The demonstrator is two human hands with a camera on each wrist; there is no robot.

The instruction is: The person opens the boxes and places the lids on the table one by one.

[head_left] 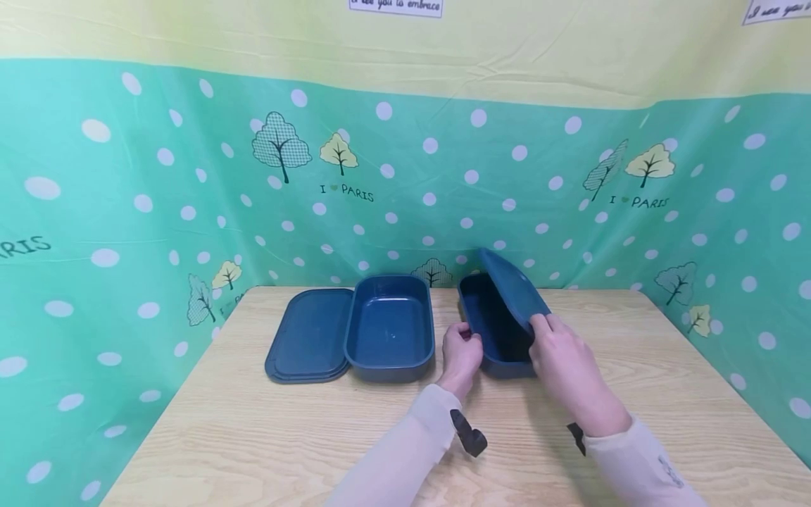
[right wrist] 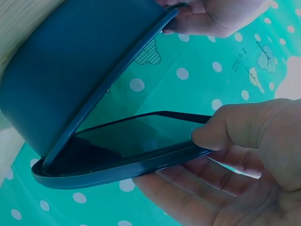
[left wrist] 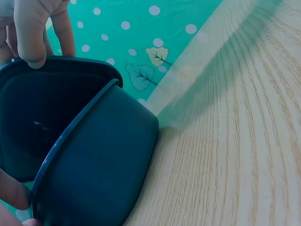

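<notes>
On the right side of the table, a dark blue plastic food container (head_left: 507,369) stands with its matching lid (head_left: 514,285) tilted up over its right side. My right hand (head_left: 567,366) grips the lid's near edge, thumb on the inner face and fingers beneath in the right wrist view. The lid's lower edge (right wrist: 75,181) meets the container's rim there. At the container's left wall, my left hand (head_left: 461,355) pinches the rim between thumb and fingers. What lies in the dark inside of this container cannot be made out.
A second blue container (head_left: 389,374) stands uncovered left of my left hand, nothing seen inside it. Its lid (head_left: 310,334) lies flat on the wooden table (head_left: 266,443) beside it. Behind the table hangs a green and yellow dotted cloth (head_left: 431,172).
</notes>
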